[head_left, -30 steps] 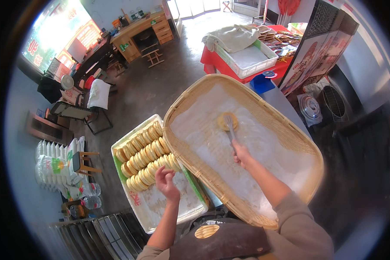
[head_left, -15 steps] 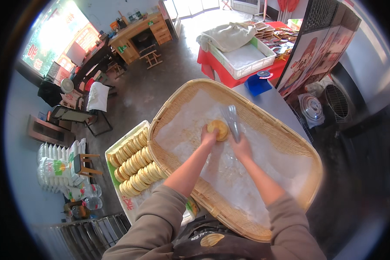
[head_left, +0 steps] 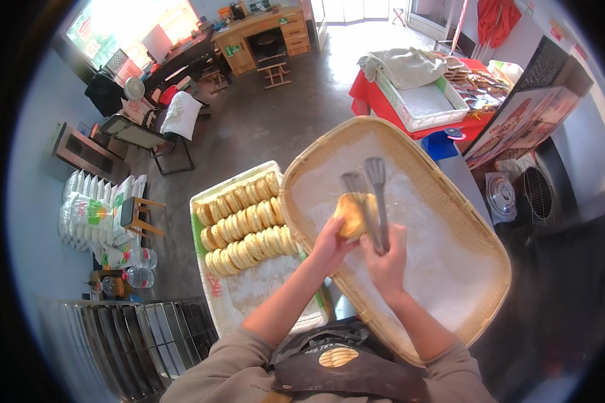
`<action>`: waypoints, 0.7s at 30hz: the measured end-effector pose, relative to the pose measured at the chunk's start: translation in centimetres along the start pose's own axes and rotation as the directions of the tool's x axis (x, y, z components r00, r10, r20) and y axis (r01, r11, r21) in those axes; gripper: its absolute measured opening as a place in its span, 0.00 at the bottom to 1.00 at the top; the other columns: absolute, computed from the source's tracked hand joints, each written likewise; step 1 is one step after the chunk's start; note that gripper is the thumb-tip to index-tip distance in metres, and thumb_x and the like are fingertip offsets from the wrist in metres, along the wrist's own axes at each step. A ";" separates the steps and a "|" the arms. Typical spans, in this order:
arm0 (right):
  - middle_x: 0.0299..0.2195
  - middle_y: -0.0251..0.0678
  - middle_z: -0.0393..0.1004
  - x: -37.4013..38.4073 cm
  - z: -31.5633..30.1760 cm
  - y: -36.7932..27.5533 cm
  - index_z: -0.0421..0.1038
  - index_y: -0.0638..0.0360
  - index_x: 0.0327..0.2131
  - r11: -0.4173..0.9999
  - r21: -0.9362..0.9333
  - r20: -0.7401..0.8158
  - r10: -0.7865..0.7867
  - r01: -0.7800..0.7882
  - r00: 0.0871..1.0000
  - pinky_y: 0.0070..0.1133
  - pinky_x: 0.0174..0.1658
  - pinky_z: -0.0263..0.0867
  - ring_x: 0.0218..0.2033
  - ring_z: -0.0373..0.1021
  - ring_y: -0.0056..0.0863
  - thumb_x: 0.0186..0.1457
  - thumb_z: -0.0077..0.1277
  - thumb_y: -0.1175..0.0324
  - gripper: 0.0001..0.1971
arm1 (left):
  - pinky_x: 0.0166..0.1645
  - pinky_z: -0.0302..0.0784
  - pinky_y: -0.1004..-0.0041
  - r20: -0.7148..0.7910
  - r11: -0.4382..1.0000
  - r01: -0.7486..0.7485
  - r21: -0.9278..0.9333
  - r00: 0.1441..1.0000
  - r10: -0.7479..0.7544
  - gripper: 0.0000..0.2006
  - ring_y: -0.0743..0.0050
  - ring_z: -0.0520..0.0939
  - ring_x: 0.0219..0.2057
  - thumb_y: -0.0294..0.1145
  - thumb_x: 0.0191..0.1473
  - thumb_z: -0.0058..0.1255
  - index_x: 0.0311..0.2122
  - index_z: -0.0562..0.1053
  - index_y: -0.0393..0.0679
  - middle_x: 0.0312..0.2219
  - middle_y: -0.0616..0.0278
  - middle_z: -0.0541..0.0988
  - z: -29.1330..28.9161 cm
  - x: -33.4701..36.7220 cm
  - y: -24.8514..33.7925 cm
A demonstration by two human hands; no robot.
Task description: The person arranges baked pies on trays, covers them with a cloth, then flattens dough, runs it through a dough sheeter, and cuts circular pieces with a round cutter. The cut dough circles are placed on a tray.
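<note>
- Head view, cake: the round golden cake (head_left: pixel 349 212) is over the upper half of the basket (head_left: pixel 427 180), tilted and seemingly raised off the white paper (head_left: pixel 437 262).
- Head view, left hand: the left hand (head_left: pixel 333 243) is at 7 o'clock to the cake, fingers grasping its lower-left edge.
- Head view, right hand: the right hand (head_left: pixel 386 258) is clenched round the handle end of the metal tongs (head_left: pixel 377 195), whose slotted tips point to about 12 o'clock and stand apart. One arm crosses in front of the cake — blur hides whether the tongs grip it.
- Head view, tray: between 8 and 9 o'clock from the cake, just beside the basket, the tray (head_left: pixel 249 295) carries three rows (head_left: pixel 245 223) of similar cakes stood on edge.
- Head view, handling: the cake looks light and fairly soft, its crust perhaps flaky, so a hard squeeze could dent or crack it. The thick rim seems the best hold — fingers at 3 and 9 o'clock, or tong tips flat across both faces. Bare metal may slip on a greasy crust, so light, even pressure would suit.
</note>
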State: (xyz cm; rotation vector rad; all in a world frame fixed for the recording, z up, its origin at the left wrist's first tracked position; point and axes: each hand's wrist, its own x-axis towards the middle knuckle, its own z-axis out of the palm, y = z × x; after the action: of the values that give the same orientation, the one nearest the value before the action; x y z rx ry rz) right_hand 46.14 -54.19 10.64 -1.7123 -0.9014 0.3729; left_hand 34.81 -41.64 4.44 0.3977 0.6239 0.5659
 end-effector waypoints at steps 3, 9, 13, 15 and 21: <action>0.49 0.43 0.72 -5.1 1.8 -7.1 0.75 0.63 0.52 0.984 -0.016 0.186 -0.170 0.176 0.968 0.31 0.50 0.72 0.50 0.73 0.43 0.52 0.68 0.71 0.23 | 0.62 0.74 0.49 0.126 0.967 0.017 -0.253 0.992 0.015 0.25 0.55 0.79 0.57 0.46 0.69 0.43 0.67 0.67 0.48 0.59 0.55 0.77 -5.0 -8.8 2.2; 0.52 0.45 0.73 -14.0 8.3 -10.8 0.78 0.61 0.51 0.994 -0.067 0.531 -0.037 0.086 0.847 0.34 0.52 0.74 0.51 0.75 0.46 0.50 0.70 0.67 0.23 | 0.59 0.75 0.54 0.047 0.826 0.067 -0.560 0.998 -0.050 0.24 0.55 0.79 0.54 0.49 0.66 0.44 0.58 0.75 0.43 0.54 0.54 0.81 -19.8 -16.8 0.5; 0.51 0.45 0.74 -17.1 9.8 -9.9 0.78 0.61 0.50 0.981 -0.195 0.508 0.085 0.018 0.857 0.33 0.54 0.72 0.51 0.75 0.45 0.51 0.70 0.64 0.23 | 0.57 0.79 0.55 -0.066 0.632 0.055 -0.773 0.984 -0.166 0.19 0.55 0.83 0.48 0.45 0.65 0.49 0.52 0.79 0.43 0.47 0.56 0.84 -24.7 -13.0 -2.4; 0.47 0.41 0.74 -17.7 8.9 -9.4 0.77 0.65 0.47 0.973 -0.225 0.425 0.048 0.054 0.904 0.30 0.52 0.73 0.49 0.76 0.38 0.52 0.70 0.67 0.21 | 0.57 0.79 0.56 -0.119 0.675 0.059 -0.736 0.970 -0.214 0.21 0.60 0.83 0.48 0.48 0.66 0.42 0.52 0.80 0.48 0.45 0.59 0.84 -25.1 -10.7 -3.3; 0.38 0.40 0.77 -17.9 0.2 -6.0 0.75 0.66 0.44 0.878 -0.435 0.004 0.224 -0.200 0.974 0.28 0.47 0.72 0.40 0.77 0.33 0.56 0.67 0.64 0.18 | 0.57 0.79 0.56 -0.195 0.786 0.380 -0.488 0.830 -0.522 0.25 0.60 0.79 0.54 0.56 0.68 0.39 0.53 0.77 0.47 0.50 0.57 0.81 -25.7 -8.6 -4.4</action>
State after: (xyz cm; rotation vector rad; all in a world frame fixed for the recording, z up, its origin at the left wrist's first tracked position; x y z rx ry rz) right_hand 31.88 -66.45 12.66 -2.2336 -0.8815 0.3858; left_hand 14.24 -45.67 -13.25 -0.2803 0.8535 0.2795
